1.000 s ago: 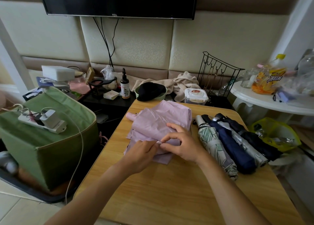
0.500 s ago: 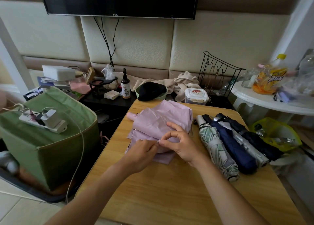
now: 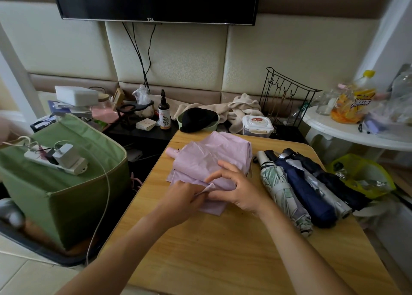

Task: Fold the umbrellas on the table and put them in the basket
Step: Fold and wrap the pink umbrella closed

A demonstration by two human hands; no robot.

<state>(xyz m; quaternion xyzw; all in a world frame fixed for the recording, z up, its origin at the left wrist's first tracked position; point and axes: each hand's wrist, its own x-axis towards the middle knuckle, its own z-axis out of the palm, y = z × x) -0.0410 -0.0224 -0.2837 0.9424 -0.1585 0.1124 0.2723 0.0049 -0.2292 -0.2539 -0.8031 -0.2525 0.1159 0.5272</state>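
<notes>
Pink umbrella (image 3: 209, 161): lying on the wooden table (image 3: 223, 250), canopy loose, pleats not yet gathered
Left hand (image 3: 180, 202): your fingers are curled, pinching a fabric edge at the near side
Right hand (image 3: 239, 189): fingers bent, thumb and forefinger nipping the same fold
Basket (image 3: 73, 196): green, off the table's left edge, with a power strip (image 3: 55, 158) lying across its rim
Risk: let go too soon and the slick pleats spring apart; careless dropping into the basket could snag that cable
</notes>
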